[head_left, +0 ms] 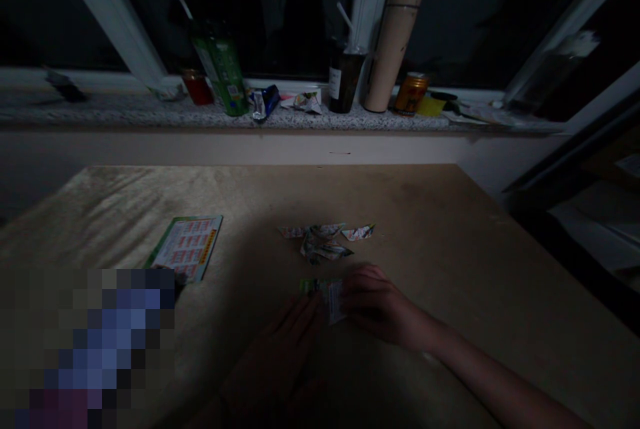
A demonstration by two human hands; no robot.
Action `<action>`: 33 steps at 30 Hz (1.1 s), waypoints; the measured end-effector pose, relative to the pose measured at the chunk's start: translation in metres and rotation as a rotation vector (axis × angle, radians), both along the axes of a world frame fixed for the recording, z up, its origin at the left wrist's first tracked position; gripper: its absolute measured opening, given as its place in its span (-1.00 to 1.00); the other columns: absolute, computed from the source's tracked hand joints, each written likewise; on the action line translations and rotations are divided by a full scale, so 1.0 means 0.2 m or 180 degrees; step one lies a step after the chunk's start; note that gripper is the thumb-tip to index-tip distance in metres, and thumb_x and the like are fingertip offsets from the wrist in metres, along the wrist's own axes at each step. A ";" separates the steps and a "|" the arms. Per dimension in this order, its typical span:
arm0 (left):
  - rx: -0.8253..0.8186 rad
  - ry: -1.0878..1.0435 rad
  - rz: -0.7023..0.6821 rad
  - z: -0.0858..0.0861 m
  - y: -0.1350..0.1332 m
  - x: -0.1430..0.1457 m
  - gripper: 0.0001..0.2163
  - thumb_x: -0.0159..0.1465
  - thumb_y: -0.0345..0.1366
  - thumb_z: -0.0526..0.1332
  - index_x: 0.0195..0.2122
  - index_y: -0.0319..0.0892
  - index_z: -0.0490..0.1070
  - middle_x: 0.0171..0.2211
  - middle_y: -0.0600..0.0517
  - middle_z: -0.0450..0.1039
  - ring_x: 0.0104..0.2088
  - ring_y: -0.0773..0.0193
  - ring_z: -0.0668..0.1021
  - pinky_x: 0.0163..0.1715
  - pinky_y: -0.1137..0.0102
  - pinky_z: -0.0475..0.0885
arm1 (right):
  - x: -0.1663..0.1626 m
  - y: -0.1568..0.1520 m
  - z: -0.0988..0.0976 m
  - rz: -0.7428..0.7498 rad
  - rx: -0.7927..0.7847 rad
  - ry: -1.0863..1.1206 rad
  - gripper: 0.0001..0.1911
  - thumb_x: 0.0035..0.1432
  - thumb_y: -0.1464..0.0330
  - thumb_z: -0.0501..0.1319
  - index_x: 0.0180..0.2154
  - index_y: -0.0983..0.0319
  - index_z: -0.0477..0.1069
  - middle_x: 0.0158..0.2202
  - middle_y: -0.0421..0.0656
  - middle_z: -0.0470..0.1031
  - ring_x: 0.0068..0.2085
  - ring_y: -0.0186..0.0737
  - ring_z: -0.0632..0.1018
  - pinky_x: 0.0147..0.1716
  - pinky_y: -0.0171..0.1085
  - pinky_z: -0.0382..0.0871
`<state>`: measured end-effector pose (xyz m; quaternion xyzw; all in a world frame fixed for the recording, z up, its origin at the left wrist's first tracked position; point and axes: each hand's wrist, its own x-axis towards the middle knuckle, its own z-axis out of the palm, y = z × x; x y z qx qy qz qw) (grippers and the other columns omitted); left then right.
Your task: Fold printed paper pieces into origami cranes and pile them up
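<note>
A small printed paper (334,301), green and white, lies on the table between my two hands. My left hand (293,332) rests flat with its fingers stretched out, the tips on the paper's left part. With its fingers curled, my right hand (377,301) grips the right edge of the same paper; its fingertips are partly hidden. Just beyond lie several folded paper pieces (325,232) with pointed ends, some overlapping in a loose group. The light is dim and my left hand is in deep shadow.
To the left lies a stack of printed cards (193,242), beside a pixelated area. Along the window sill (295,121) stand a green carton (225,76), a dark cup with a straw (345,82), a tall pinkish flask (393,49) and a gold can (411,94).
</note>
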<state>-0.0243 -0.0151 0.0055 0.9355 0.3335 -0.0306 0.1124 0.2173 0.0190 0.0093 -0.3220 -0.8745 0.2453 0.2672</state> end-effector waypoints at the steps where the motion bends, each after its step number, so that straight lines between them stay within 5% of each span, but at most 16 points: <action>1: -0.0038 0.0002 -0.0034 0.00 0.00 0.00 -0.32 0.21 -0.11 0.09 0.27 -0.26 -0.15 0.28 -0.14 -0.14 0.24 0.02 0.01 0.17 0.17 0.04 | 0.00 0.00 0.00 -0.0016 -0.0017 0.0031 -0.89 0.12 0.38 0.21 -0.25 0.19 0.45 -0.24 -0.14 0.46 -0.11 -0.19 0.42 -0.07 -0.14 0.22; 10: -0.0211 -0.0209 -0.0081 0.00 0.02 -0.01 -0.24 0.18 -0.08 0.14 0.29 -0.15 -0.28 0.30 -0.11 -0.28 0.25 -0.05 -0.03 0.16 0.08 0.02 | 0.00 0.04 -0.05 -0.0537 -0.0075 0.0405 -0.88 0.11 0.31 0.23 -0.41 0.23 0.43 -0.32 -0.13 0.44 -0.21 -0.19 0.44 -0.19 -0.19 0.29; 18: -0.0238 -0.0154 -0.0114 0.00 0.03 0.00 -0.22 0.20 -0.01 0.08 0.29 -0.26 -0.32 0.28 -0.16 -0.19 0.25 -0.01 -0.01 0.17 0.12 0.00 | -0.06 0.04 -0.10 -0.1156 0.0121 -0.0211 -0.87 0.09 0.35 0.24 -0.44 0.22 0.31 -0.33 -0.17 0.35 -0.22 -0.20 0.39 -0.22 -0.23 0.24; 33: -0.0060 -0.0101 -0.0144 -0.02 0.02 0.01 -0.22 0.19 0.04 0.07 0.29 -0.22 -0.29 0.29 -0.15 -0.19 0.24 -0.03 0.00 0.17 0.10 -0.04 | -0.10 0.04 -0.11 -0.1359 0.0145 -0.0351 -0.88 0.08 0.41 0.21 -0.41 0.21 0.25 -0.30 -0.14 0.31 -0.22 -0.15 0.32 -0.24 -0.19 0.21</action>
